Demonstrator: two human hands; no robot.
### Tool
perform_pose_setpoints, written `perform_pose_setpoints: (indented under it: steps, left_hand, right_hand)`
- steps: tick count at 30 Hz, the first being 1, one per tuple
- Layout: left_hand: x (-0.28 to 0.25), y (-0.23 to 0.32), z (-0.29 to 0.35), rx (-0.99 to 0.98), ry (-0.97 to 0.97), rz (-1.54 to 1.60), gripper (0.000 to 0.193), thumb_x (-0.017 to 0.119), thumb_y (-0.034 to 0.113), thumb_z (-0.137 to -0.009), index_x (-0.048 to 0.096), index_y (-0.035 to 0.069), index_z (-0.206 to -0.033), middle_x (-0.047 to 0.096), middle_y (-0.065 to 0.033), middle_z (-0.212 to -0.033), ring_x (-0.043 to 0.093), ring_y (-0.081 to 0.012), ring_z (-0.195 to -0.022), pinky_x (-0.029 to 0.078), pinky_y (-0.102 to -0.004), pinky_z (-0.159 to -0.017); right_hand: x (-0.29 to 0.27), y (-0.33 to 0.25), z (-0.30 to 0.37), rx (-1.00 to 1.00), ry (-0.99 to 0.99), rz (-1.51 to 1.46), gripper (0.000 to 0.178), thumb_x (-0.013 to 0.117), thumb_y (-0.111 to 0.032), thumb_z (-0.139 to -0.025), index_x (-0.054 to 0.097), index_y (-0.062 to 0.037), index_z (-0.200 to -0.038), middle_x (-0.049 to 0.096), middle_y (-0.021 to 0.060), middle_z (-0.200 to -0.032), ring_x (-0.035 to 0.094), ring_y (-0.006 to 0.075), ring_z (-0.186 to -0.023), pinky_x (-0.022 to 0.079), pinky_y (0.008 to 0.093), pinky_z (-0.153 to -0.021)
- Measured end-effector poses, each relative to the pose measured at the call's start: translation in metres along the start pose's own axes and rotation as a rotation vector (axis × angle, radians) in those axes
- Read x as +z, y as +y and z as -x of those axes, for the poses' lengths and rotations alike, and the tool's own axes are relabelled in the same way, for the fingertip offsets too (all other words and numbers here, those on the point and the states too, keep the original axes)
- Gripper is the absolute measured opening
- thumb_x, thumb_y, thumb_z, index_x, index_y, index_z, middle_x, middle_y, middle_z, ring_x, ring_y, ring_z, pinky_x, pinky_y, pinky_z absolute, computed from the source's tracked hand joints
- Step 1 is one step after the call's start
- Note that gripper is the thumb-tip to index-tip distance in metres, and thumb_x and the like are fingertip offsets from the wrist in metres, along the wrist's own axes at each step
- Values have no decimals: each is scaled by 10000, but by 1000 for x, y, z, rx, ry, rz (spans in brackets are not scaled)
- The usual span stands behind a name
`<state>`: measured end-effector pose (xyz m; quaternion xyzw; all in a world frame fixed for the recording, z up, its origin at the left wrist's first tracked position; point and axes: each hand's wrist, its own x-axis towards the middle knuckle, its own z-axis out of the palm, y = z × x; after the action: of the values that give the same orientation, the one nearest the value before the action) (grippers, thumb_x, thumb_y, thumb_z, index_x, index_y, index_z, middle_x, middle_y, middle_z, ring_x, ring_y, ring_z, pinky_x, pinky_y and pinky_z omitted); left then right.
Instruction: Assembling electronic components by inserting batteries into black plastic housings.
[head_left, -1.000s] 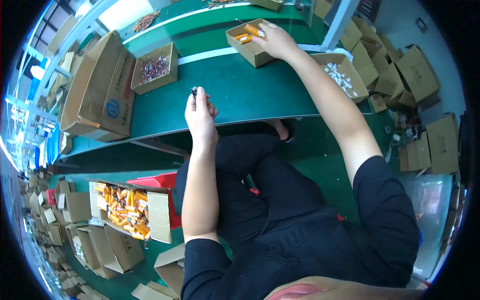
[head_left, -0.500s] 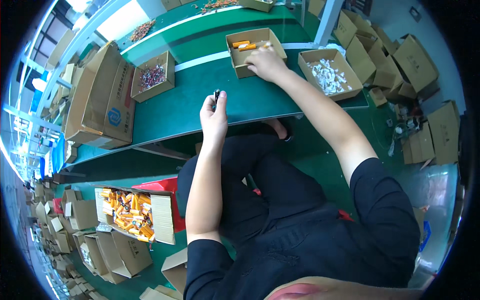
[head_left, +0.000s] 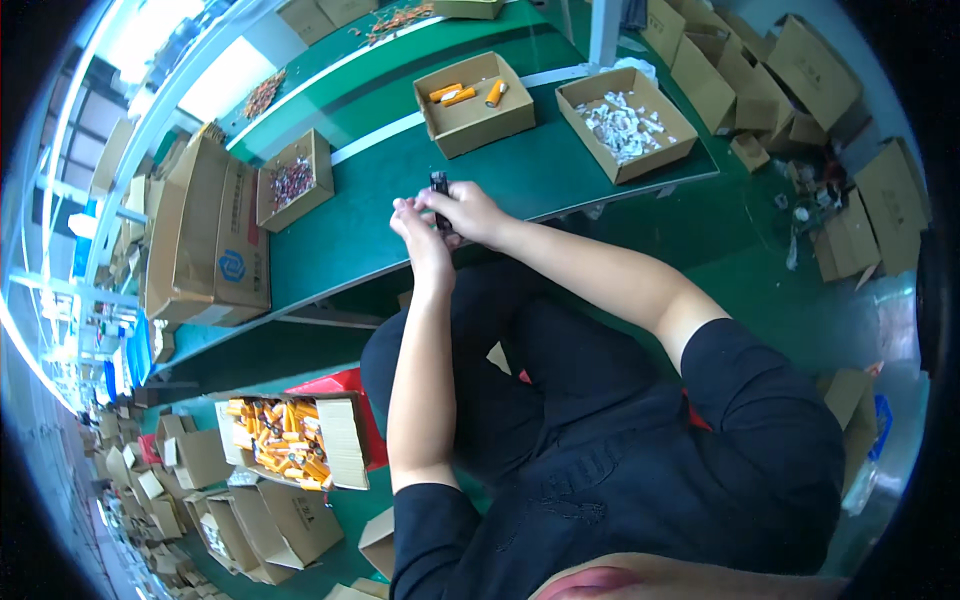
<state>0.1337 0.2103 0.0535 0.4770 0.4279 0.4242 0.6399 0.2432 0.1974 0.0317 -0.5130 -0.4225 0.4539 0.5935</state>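
My two hands meet just above the near edge of the green workbench. A small, dark cylindrical piece stands upright between them, its lower end hidden by fingers. My right hand pinches it from the right side. My left hand closes round its lower part from the left, thumb and fingertips bunched against it. Beyond my hands lies a shallow cardboard box with three orange cylinders, one of them an orange cylinder set apart at the right.
Right of that box, a cardboard tray holds small white pieces. At left stand a box of tiny reddish-purple parts and a tall carton. A carton of orange cylinders sits low beside my left arm. Cardboard boxes are piled at right.
My right hand has left the shallow box and come back to my left hand, joining it at the dark piece. The view has shifted slightly.
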Motion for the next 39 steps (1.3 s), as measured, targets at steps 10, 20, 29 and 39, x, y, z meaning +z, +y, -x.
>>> perform_pose_setpoints:
  steps: [10, 20, 29, 39]
  left_hand:
    - [-24, 10, 0, 452, 47, -498, 238, 552, 233, -1045, 614, 28, -1151, 576, -111, -1129, 561, -224, -1009, 469, -340, -891]
    - [22, 41, -90, 605, -175, -866, 194, 664, 159, -938, 620, 72, -1106, 629, -101, -1135, 560, -255, -1072, 423, -353, -959]
    - [63, -24, -153, 1069, -455, -1327, 229, 764, 152, -825, 670, 145, -1033, 681, 10, -1204, 530, -269, -1331, 280, -511, -1131]
    - [60, -29, -137, 1076, -419, -1378, 141, 728, 130, -854, 652, 152, -971, 655, 18, -994, 577, -200, -1248, 254, -549, -1131]
  right_hand:
    - [-38, 21, -6, -263, 152, 591, 196, 636, -224, -966, 679, -90, -1102, 716, 109, -852, 632, 260, -640, 487, 377, -581]
    - [-61, 37, -2, -509, 268, 222, 51, 711, -80, -859, 673, -66, -890, 669, 41, -752, 513, 226, -521, 422, 337, -512]
    - [-70, 35, -10, -881, 119, 69, 81, 726, -66, -829, 648, -45, -833, 593, 40, -677, 481, 199, -499, 395, 312, -497]
    - [-63, 44, -14, -864, 55, 78, 121, 760, -74, -781, 644, -53, -803, 584, 48, -671, 484, 213, -498, 395, 313, -497]
